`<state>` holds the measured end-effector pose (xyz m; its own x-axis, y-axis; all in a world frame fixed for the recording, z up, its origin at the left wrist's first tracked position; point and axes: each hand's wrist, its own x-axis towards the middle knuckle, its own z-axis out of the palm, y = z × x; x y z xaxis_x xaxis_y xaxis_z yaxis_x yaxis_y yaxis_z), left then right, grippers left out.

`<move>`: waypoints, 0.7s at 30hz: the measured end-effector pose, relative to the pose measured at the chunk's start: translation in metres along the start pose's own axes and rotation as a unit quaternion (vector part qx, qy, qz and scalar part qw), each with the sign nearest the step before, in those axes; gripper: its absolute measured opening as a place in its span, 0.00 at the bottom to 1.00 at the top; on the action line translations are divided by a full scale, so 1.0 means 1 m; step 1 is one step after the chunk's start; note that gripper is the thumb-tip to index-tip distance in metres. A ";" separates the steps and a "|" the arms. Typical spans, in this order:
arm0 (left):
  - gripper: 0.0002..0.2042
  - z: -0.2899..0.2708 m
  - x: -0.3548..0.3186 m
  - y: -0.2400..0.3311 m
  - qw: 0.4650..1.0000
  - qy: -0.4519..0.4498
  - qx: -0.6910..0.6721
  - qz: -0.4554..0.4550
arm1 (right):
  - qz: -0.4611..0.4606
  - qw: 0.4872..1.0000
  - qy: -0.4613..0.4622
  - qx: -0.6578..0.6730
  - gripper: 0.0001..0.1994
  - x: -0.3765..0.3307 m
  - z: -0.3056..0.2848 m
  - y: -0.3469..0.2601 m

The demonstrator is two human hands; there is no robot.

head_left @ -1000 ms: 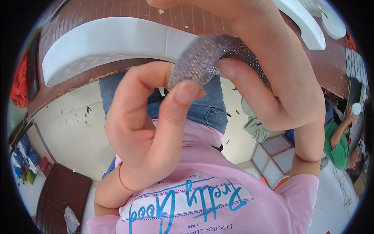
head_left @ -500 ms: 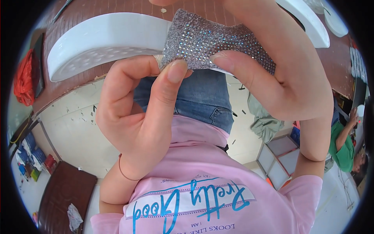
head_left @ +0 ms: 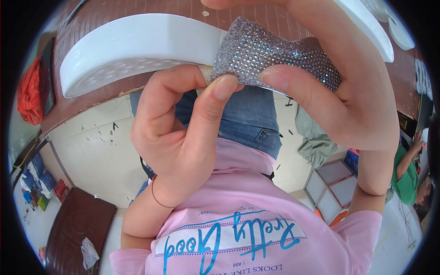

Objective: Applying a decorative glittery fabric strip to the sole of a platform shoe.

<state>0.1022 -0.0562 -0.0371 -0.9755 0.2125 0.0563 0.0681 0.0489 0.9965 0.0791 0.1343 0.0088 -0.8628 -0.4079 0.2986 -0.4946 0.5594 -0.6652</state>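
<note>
Rhinestone strip (head_left: pixel 270 57) flatter, left thumb (head_left: pixel 215 105) pressing edge

White curved tray (head_left: pixel 137 46) close behind the hands; open floor (head_left: pixel 91 151) below them.

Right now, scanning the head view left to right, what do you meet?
Red bag → white curved foam piece → left hand → silver rhinestone strip → right hand → person in green.

Head camera, single fisheye view: worn on the person's head, facing steeply down, very close to both raised hands (head_left: pixel 256 114); brown counter (head_left: pixel 114 13) curves along the upper rim.
</note>
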 end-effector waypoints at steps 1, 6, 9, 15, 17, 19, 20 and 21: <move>0.07 0.000 0.000 0.000 1.000 -0.001 -0.003 -0.001 | 0.017 1.000 0.013 0.017 0.22 0.001 0.001 -0.001; 0.07 -0.002 0.003 -0.002 0.999 0.010 -0.050 -0.006 | 0.002 1.000 0.025 -0.005 0.21 0.002 0.005 0.001; 0.06 -0.004 0.004 -0.003 0.997 0.007 -0.072 -0.007 | 0.004 1.000 0.015 -0.019 0.22 0.005 0.005 -0.002; 0.06 -0.009 0.006 -0.010 0.991 -0.015 -0.129 -0.004 | 0.048 0.998 -0.008 0.044 0.23 0.012 0.008 0.000; 0.06 -0.009 0.006 -0.010 0.990 -0.022 -0.143 -0.003 | 0.063 0.996 -0.013 0.068 0.23 0.013 0.008 -0.001; 0.06 -0.009 0.005 -0.010 0.989 -0.018 -0.149 -0.012 | 0.115 0.988 -0.023 0.102 0.24 0.012 0.006 -0.008; 0.06 -0.009 0.004 -0.010 0.988 -0.016 -0.153 -0.017 | 0.140 0.983 -0.027 0.118 0.24 0.011 0.005 -0.011; 0.06 -0.009 0.004 -0.010 0.987 -0.014 -0.156 -0.021 | 0.166 0.976 -0.032 0.135 0.25 0.012 0.004 -0.012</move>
<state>0.0962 -0.0647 -0.0465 -0.9696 0.2442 0.0163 -0.0450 -0.2434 0.9689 0.0757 0.1195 0.0177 -0.9584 -0.2854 -0.0013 -0.1362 0.4612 -0.8768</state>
